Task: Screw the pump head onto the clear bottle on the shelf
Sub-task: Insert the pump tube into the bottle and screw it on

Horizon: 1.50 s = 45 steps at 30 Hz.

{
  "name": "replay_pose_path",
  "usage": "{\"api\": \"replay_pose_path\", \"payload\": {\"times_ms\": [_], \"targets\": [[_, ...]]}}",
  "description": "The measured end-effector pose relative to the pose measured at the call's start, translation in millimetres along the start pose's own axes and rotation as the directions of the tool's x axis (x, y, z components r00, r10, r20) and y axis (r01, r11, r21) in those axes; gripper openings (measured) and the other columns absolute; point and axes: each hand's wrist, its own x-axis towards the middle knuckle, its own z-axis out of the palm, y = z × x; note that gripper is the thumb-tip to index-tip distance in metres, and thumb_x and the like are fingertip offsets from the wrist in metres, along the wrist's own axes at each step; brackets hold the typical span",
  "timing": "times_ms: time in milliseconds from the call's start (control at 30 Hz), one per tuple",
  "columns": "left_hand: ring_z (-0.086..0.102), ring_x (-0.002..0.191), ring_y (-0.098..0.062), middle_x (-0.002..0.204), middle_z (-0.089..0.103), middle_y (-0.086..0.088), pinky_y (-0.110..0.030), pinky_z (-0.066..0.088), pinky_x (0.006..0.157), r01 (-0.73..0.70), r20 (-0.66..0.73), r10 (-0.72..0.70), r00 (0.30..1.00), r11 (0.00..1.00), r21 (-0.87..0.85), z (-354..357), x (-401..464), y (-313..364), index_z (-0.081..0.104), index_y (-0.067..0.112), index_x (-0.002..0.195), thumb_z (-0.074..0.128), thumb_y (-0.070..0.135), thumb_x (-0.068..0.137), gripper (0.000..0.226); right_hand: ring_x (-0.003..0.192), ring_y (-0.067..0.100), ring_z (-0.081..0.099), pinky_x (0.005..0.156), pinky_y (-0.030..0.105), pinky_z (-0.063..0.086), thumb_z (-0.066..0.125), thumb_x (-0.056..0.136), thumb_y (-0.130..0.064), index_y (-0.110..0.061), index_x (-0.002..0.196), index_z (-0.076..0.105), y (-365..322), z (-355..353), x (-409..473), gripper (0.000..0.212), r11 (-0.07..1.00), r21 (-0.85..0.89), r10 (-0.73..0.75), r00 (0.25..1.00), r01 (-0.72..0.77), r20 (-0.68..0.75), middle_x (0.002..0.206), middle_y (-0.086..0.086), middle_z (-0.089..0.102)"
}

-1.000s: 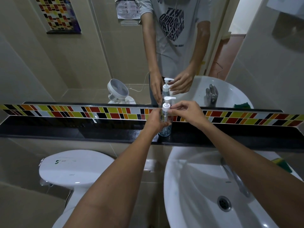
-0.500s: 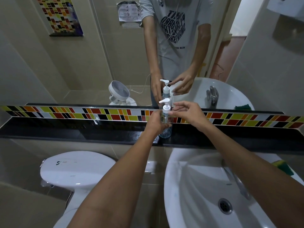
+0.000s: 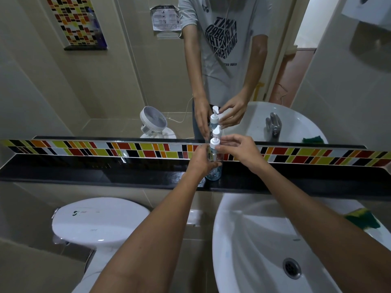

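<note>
A clear bottle stands upright on the black shelf under the mirror. My left hand is wrapped around its body and hides most of it. A white pump head sits on the bottle's neck, its nozzle turned away toward the mirror. My right hand pinches the pump's collar with thumb and fingertips from the right. The mirror above repeats both hands and the bottle.
A white sink with a drain lies below the shelf at right, and a green-yellow sponge rests on its rim. A white toilet stands at lower left. A coloured tile strip backs the shelf.
The pump nozzle has turned, from pointing right, then left, to pointing away toward the mirror. Both hands stay on the bottle and pump. The view has shifted slightly.
</note>
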Motion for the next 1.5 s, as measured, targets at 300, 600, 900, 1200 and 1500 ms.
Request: {"api": "replay_pose_path", "payload": {"times_ms": [300,600,900,1200,1500], "targets": [[0.062,0.116,-0.025,0.132,0.064,-0.012,-0.017,0.054,0.08,-0.033,0.0,0.033,0.999,0.999,0.028,1.2,4.2,-6.0,0.057,0.003,0.138,0.083,0.002,0.083,0.061,0.112,0.02,0.075,0.101,0.028,0.058,0.084,0.082,-0.002,0.001,0.131,0.068,-4.0,13.7,-0.9,0.052,0.999,-0.011,-0.047,0.998,0.047,0.035,0.12,0.013,0.077],[0.065,0.113,-0.023,0.128,0.069,-0.007,-0.035,0.054,0.095,-0.028,-0.006,0.028,1.0,1.0,-0.008,1.6,3.0,-6.3,0.059,0.007,0.136,0.087,0.008,0.079,0.063,0.117,0.02,0.073,0.098,0.023,0.058,0.085,0.081,-0.002,-0.001,0.136,0.064,-4.6,4.8,0.4,0.059,0.999,-0.037,-0.016,0.996,0.019,0.087,0.125,0.012,0.075],[0.064,0.11,-0.023,0.125,0.069,-0.008,-0.041,0.055,0.1,-0.022,-0.018,0.022,1.0,1.0,0.001,4.2,4.8,-8.7,0.059,0.008,0.134,0.087,0.009,0.079,0.061,0.105,0.02,0.076,0.101,0.034,0.059,0.085,0.081,-0.006,0.001,0.124,0.072,9.2,2.9,-7.6,0.045,0.999,-0.031,-0.046,0.997,0.044,-0.056,0.115,0.014,0.078],[0.068,0.114,-0.026,0.125,0.071,-0.007,-0.042,0.058,0.097,-0.047,-0.034,0.049,0.998,0.998,0.033,3.3,5.0,-11.3,0.063,0.01,0.133,0.088,0.01,0.078,0.061,0.116,0.014,0.073,0.102,0.027,0.057,0.082,0.084,-0.005,-0.008,0.133,0.067,2.5,20.4,-3.8,0.051,0.997,-0.021,-0.066,0.997,0.068,0.05,0.123,0.008,0.076],[0.067,0.114,-0.026,0.127,0.069,-0.007,-0.043,0.057,0.096,-0.051,-0.047,0.053,0.997,0.997,0.059,5.3,6.4,-12.1,0.062,0.011,0.133,0.09,0.015,0.076,0.063,0.115,0.018,0.073,0.101,0.026,0.057,0.081,0.086,-0.003,-0.004,0.131,0.069,2.3,21.6,-2.4,0.047,0.998,-0.015,-0.059,0.998,0.058,-0.027,0.121,0.011,0.077]]}}
